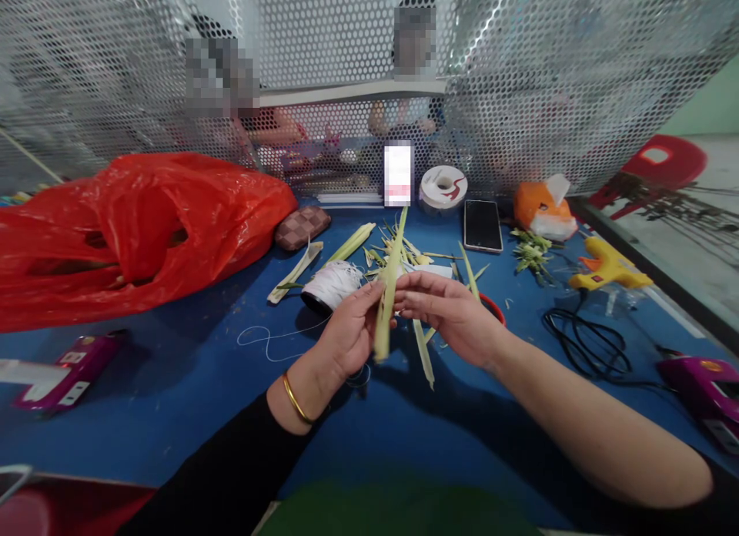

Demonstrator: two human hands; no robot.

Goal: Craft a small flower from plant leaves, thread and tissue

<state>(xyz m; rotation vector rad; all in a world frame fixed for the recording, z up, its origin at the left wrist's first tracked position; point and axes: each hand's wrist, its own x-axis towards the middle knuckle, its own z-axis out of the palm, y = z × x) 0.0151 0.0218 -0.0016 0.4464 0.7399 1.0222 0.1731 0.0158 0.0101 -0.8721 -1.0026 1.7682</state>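
A long pale green leaf strip [389, 282] stands nearly upright above the table, its lower end toward me. My left hand [355, 332], with a gold bangle at the wrist, pinches the strip between thumb and fingers. From the other side my right hand [447, 313] closes its fingertips at the strip's right edge; its thumb is partly hidden. Just left of the hands lies a spool of white thread [333, 283] on its side, a loose strand trailing from it. Behind and below the hands are cut leaf pieces [424, 355] and a longer green stalk piece [352, 242].
A red plastic bag [190, 212] covers the left back, beside a checked pouch [303, 228]. Along the back stand a ribbon roll [443, 188], a phone [483, 225] and an orange tissue pack [543, 209]. A yellow glue gun [612, 265] with black cable lies right. Perforated mesh separates co-workers.
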